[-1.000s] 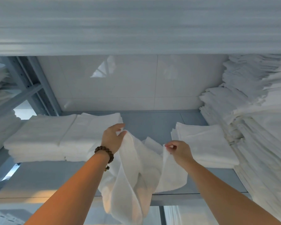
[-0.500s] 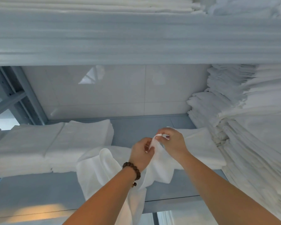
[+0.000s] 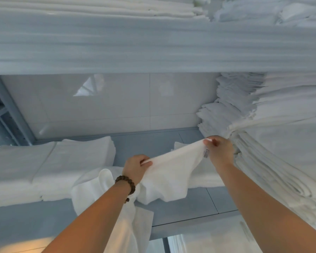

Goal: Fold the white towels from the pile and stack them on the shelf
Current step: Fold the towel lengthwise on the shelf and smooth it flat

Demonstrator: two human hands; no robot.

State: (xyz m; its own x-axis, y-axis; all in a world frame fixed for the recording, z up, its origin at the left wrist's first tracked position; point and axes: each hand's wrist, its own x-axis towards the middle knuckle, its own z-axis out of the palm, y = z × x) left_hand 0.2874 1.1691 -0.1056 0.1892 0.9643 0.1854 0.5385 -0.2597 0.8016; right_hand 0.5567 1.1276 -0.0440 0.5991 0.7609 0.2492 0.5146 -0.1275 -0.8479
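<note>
1. Two hands hold one white towel (image 3: pixel 173 168) over the shelf (image 3: pixel 193 203). The left hand (image 3: pixel 135 168) pinches its top edge between thumb and curled fingers. The right hand (image 3: pixel 219 152) pinches the same edge further right and higher.
2. The edge runs taut between the hands. The rest of the towel sags onto the shelf board and hangs over the front lip.
3. Shelf, left side: the folded stack (image 3: pixel 53 167) is two blocks of white towels lying side by side, flat on the board.
4. Shelf, centre-right: a lower stack (image 3: pixel 206 178) of folded white cloth sits behind the held towel and is mostly covered by it.
5. Shelf, right side: a tall pile (image 3: pixel 274 147) of white towels has layered edges that fan outward. The right hand is just beside it; I cannot tell whether they touch.
6. Above, the upper shelf (image 3: pixel 153 48) shows a pale front rail across the view, blurred. More white linen (image 3: pixel 98 8) lies on top of it.
7. Room: a glossy pale tiled wall (image 3: pixel 117 106) stands behind the shelf, and a grey metal upright (image 3: pixel 7 110) is at far left.
8. The left wrist wears a brown beaded bracelet (image 3: pixel 126 183).
9. Hard to make out: a small label (image 3: pixel 206 153) on the towel by the right hand is unreadable.
10. Cut off: the towel's lower end leaves the bottom of the view, and the pile runs out on the right.
</note>
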